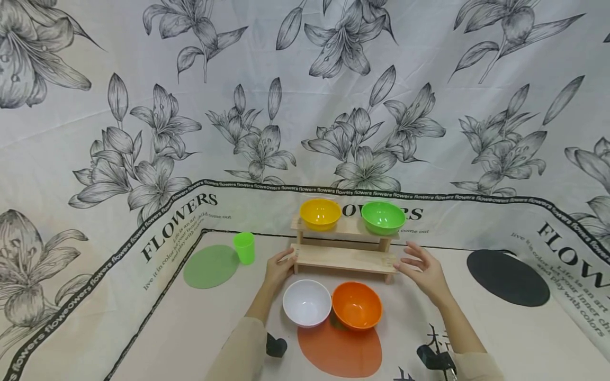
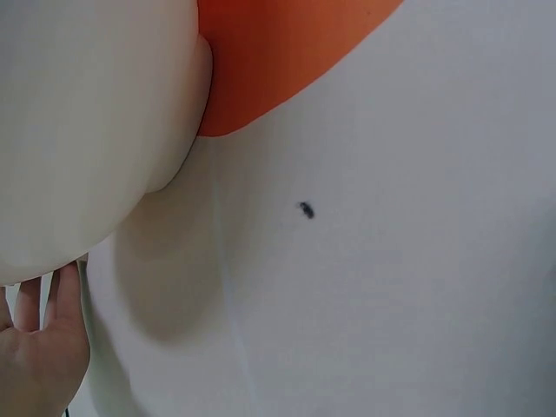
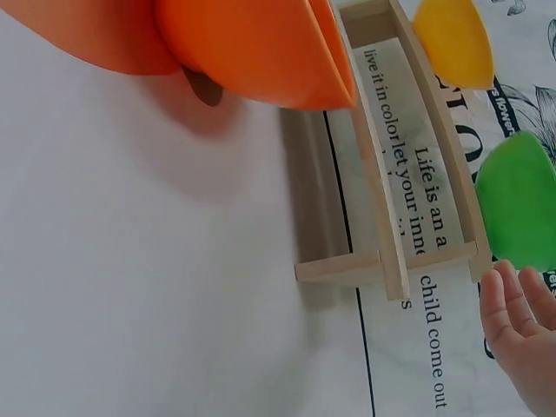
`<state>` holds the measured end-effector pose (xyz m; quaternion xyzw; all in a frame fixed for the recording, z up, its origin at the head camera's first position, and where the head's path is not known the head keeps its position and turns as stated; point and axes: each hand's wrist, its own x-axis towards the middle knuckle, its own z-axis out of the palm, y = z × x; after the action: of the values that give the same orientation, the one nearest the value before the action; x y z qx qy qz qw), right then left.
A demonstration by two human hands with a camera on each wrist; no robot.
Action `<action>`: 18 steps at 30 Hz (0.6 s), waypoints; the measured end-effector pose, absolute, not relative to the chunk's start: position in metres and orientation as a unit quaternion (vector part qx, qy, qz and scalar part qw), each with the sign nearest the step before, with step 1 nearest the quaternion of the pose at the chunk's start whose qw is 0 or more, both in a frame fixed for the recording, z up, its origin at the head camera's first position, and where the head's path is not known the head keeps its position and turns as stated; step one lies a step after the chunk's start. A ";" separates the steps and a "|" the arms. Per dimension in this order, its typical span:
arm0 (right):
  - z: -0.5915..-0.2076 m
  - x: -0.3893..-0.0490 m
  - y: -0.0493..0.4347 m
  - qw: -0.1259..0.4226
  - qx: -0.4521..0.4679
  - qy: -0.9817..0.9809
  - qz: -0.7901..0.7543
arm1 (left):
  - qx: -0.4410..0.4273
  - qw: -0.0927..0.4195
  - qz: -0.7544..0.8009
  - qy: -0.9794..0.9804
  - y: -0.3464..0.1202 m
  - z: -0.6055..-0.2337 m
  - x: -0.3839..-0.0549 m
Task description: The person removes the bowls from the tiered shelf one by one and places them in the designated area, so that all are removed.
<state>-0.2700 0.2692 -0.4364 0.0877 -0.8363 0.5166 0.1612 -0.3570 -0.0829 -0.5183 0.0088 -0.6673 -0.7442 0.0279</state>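
Note:
A two-tier wooden shelf (image 1: 343, 258) stands at the back of the table. On its upper tier sit a yellow bowl (image 1: 320, 214) at the left and a green bowl (image 1: 383, 218) at the right. My left hand (image 1: 280, 267) has its fingertips right at the left end of the lower tier. At the other end my right hand (image 1: 425, 272) is spread, its fingers (image 3: 493, 300) close to the shelf's edge. In front of the shelf are a white bowl (image 1: 307, 303) and an orange bowl (image 1: 357, 306), side by side. The white bowl's side partly covers my left fingers in the left wrist view.
A green cup (image 1: 245, 248) stands beside a green round mat (image 1: 211, 267) on the left. To the right lies a black round mat (image 1: 507, 278). An orange mat (image 1: 340, 349) reaches out from under the front bowls. Flower-printed cloth (image 1: 343, 127) hangs behind.

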 end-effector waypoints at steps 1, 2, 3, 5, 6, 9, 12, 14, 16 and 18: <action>-0.434 -0.274 0.271 0.168 0.083 -0.837 0.514 | 0.009 0.027 -0.744 -0.668 -0.083 -0.518 -0.357; -0.433 -0.277 0.273 0.172 0.078 -0.837 0.513 | 0.009 0.027 -0.743 -0.669 -0.083 -0.518 -0.356; -0.431 -0.280 0.274 0.174 0.073 -0.838 0.513 | 0.009 0.026 -0.743 -0.668 -0.084 -0.518 -0.356; -0.431 -0.288 0.279 0.175 0.069 -0.839 0.511 | 0.008 0.024 -0.744 -0.668 -0.083 -0.517 -0.356; -0.431 -0.293 0.281 0.173 0.067 -0.837 0.515 | 0.007 0.024 -0.744 -0.668 -0.083 -0.517 -0.356; -0.446 -0.316 0.296 0.182 0.077 -0.816 0.543 | 0.006 0.024 -0.745 -0.667 -0.083 -0.517 -0.355; -0.451 -0.331 0.303 0.176 0.076 -0.806 0.560 | 0.005 0.025 -0.745 -0.666 -0.083 -0.517 -0.355; -0.454 -0.342 0.307 0.172 0.072 -0.817 0.546 | 0.002 0.022 -0.747 -0.664 -0.083 -0.513 -0.353; -0.441 -0.337 0.300 0.157 0.067 -0.827 0.536 | 0.002 0.020 -0.749 -0.663 -0.084 -0.513 -0.352; -0.429 -0.334 0.294 0.148 0.063 -0.836 0.525 | 0.001 0.021 -0.747 -0.665 -0.084 -0.513 -0.352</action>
<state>-0.3343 0.2943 -0.4290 0.0629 -0.8358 0.5250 0.1480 -0.3524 -0.0840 -0.5129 0.0006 -0.6647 -0.7469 0.0206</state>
